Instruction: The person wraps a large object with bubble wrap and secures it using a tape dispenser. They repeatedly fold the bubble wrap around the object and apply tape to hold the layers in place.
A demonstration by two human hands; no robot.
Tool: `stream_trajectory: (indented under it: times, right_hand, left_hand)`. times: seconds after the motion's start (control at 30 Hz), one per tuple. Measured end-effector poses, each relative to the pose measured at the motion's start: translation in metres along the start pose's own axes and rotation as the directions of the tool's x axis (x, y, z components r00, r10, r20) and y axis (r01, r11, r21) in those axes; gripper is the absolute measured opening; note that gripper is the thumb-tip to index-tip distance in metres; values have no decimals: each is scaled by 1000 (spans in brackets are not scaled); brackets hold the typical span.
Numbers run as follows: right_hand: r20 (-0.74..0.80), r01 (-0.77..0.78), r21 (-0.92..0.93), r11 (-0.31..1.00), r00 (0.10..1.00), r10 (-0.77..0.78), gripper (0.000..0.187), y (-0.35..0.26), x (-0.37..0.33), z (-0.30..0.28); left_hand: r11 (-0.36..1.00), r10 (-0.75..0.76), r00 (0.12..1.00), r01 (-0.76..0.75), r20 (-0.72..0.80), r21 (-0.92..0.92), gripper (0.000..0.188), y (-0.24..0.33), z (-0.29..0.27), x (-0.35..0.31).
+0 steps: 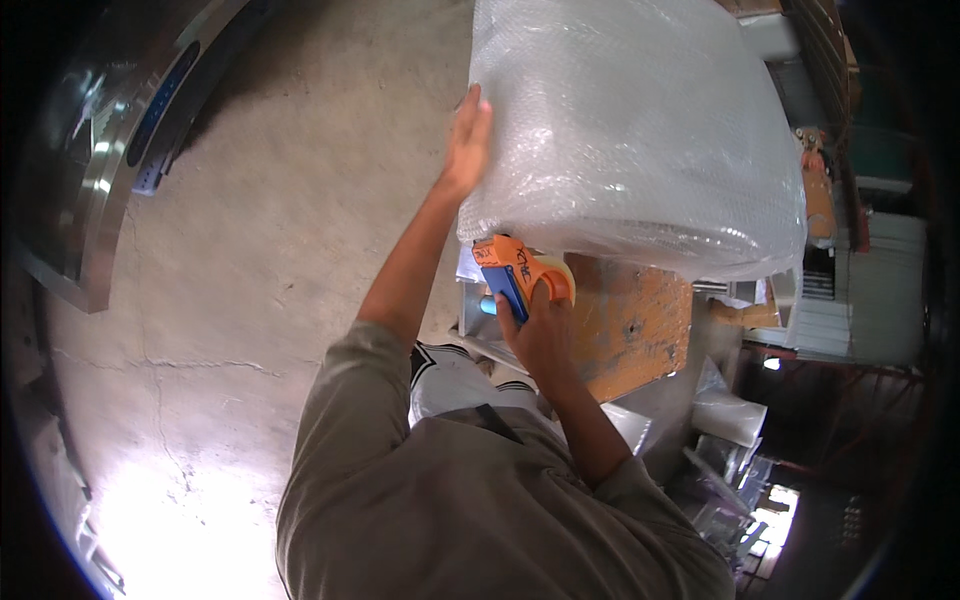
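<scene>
Your left hand (468, 145) lies flat and open, palm against the left side of the bubble-wrapped bundle (630, 130); it grips nothing. Your right hand (540, 335) is closed around the handle of an orange and blue tape dispenser (520, 272), whose head sits against the bundle's lower left edge. The bundle is large, fully covered in clear bubble wrap, and rests on a worn orange tabletop (635, 325) directly in front of you. Bare concrete floor (270, 220) extends to the left. A shiny metal panel (110, 150) lies on the floor, well apart, far left.
</scene>
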State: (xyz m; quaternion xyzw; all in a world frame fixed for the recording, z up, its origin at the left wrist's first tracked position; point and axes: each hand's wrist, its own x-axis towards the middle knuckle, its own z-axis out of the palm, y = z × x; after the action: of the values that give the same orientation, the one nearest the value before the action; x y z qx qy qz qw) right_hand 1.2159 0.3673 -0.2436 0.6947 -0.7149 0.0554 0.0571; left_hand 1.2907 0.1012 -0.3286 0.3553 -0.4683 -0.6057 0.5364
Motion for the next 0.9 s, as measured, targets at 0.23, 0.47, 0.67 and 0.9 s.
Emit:
stream_trajectory:
  times: [0.23, 0.47, 0.67, 0.9]
  right_hand:
    - [-27, 10, 9, 1000, 1000, -10, 51, 62, -12, 12]
    - [-84, 9, -27, 1000, 996, -11, 54, 147, -10, 8]
    - [-148, -121, -5, 993, 982, 119, 59, 226, -33, 21]
    - [-144, -97, 73, 993, 984, 106, 55, 341, -53, 33]
  left_hand:
    - [978, -37, 988, 67, 151, -200, 95, 11, 28, -50]
    - [921, -12, 981, 86, 193, -381, 91, 12, 24, -46]
    - [864, -175, 984, 145, -18, -482, 85, -3, 28, -68]
    - [925, -91, 987, 34, -132, -379, 71, -43, -7, -66]
